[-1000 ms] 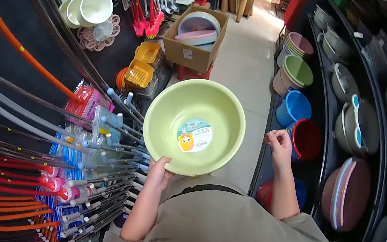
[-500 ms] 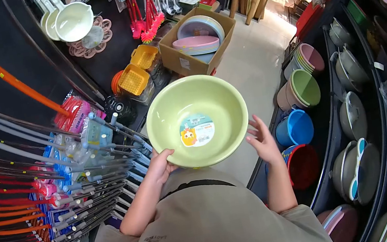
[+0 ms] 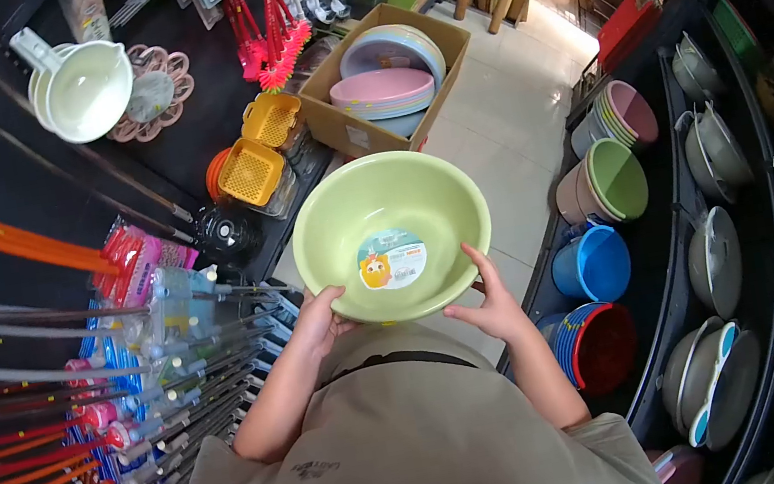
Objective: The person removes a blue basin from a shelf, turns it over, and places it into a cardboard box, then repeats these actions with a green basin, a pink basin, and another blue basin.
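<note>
A light green plastic basin (image 3: 323, 222) with a cartoon sticker (image 3: 392, 259) on its inside bottom is held up in front of my body, its opening facing me. My left hand (image 3: 319, 322) grips the lower left rim, thumb over the edge and fingers underneath. On the lower right, my right hand (image 3: 495, 304) holds the rim too, with its thumb near the bottom edge and a finger reaching up along the side. The undersides of both grips are partly hidden by the basin.
Ahead stands a cardboard box (image 3: 355, 136) of stacked basins, beside yellow baskets (image 3: 251, 171). Long-handled mops and brooms crowd the left. Along the right shelf are a blue bucket (image 3: 593, 265), red buckets (image 3: 607, 349) and pot lids (image 3: 714, 263). Tiled floor (image 3: 496, 164) runs between.
My right hand has moved left from beside the basin and taken hold of its lower right rim. My left hand keeps its grip. The view has shifted slightly.
</note>
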`<action>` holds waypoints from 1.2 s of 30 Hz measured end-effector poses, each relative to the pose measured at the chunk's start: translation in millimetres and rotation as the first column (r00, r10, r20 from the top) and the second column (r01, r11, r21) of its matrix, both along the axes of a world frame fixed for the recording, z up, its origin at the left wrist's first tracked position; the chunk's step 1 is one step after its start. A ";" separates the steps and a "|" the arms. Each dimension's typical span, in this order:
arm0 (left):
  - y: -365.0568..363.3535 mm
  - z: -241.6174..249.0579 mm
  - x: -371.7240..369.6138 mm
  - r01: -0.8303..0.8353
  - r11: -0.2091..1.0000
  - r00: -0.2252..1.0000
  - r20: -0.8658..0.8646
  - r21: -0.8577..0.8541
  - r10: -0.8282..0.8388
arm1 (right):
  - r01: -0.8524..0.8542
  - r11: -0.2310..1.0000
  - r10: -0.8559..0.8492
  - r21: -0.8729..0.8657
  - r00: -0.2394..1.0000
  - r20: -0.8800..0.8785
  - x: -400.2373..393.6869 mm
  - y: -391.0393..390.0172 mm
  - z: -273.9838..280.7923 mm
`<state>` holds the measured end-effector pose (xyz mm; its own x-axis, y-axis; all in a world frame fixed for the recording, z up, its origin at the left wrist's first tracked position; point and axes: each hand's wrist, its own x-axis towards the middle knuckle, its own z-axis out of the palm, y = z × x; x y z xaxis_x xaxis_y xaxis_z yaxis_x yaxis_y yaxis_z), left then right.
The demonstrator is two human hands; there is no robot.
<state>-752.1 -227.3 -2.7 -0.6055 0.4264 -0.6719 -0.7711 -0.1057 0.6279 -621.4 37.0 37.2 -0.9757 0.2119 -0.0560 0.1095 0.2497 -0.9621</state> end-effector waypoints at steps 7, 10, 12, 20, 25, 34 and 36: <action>51.4 11.5 -119.0 0.111 0.994 0.994 0.004 -0.001 -0.111 | 0.131 0.988 -0.131 0.077 0.991 -0.006 -89.0 30.2 0.7; 68.6 31.1 -174.6 0.176 0.982 0.982 -0.056 -0.072 -0.180 | 0.176 0.980 -0.179 0.097 0.984 0.015 -137.9 40.8 12.1; 78.9 40.7 -207.7 0.187 0.970 0.974 -0.095 -0.156 -0.203 | 0.199 0.976 -0.201 0.092 0.979 0.015 -172.6 48.6 17.5; 91.1 33.9 -317.8 0.316 0.925 0.946 -0.009 -0.212 -0.325 | 0.272 0.962 -0.273 0.019 0.959 0.071 -276.8 68.1 6.9; 104.9 30.7 -352.6 0.349 0.909 0.934 0.003 -0.225 -0.358 | 0.260 0.965 -0.254 -0.023 0.957 0.138 -313.6 91.1 -3.4; 158.5 22.8 -422.6 0.416 0.872 0.908 0.061 -0.259 -0.415 | 0.171 0.985 -0.171 0.016 0.967 0.190 -405.8 161.6 -12.4; 172.4 25.9 -432.5 0.421 0.868 0.905 0.066 -0.263 -0.419 | 0.140 0.990 -0.140 0.013 0.972 0.189 -424.9 181.3 -16.7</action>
